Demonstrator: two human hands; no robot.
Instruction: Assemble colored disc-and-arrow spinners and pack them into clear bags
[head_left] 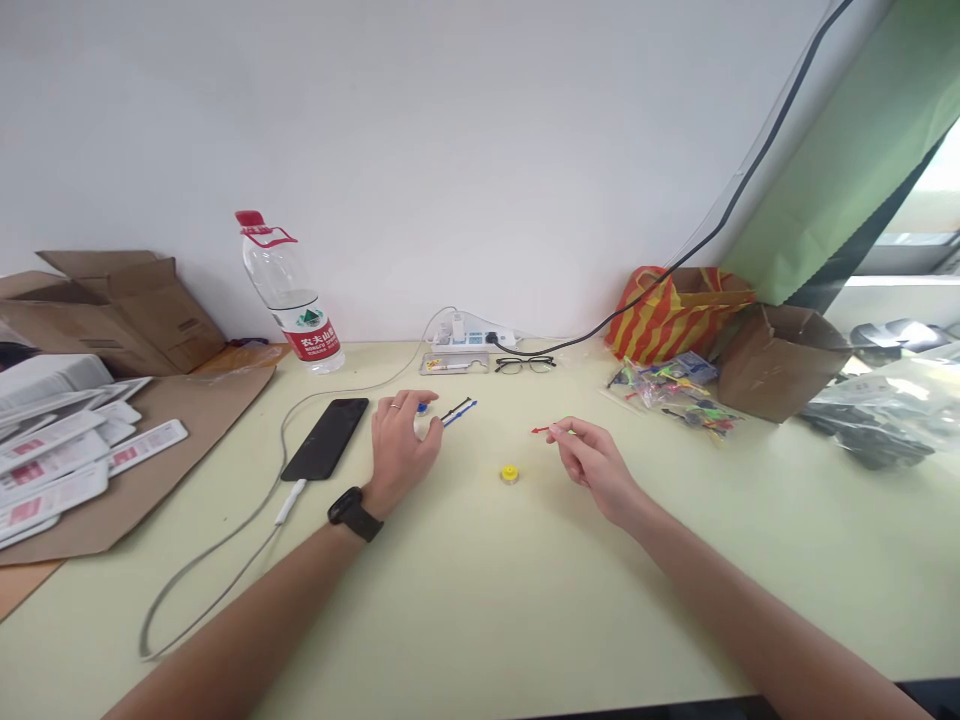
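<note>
My left hand rests on the pale green table with its fingers curled round a small white and blue piece. A thin blue stick and a black stick lie just right of that hand. My right hand is closed in a pinch on a thin red stick that points left. A small yellow round part sits on the table between the two hands. I wear a black watch on the left wrist.
A black phone on a white cable lies left of my left hand. Behind stand a water bottle, a power strip, glasses, a bag of coloured parts, a striped bag and cardboard boxes. White packets pile at left.
</note>
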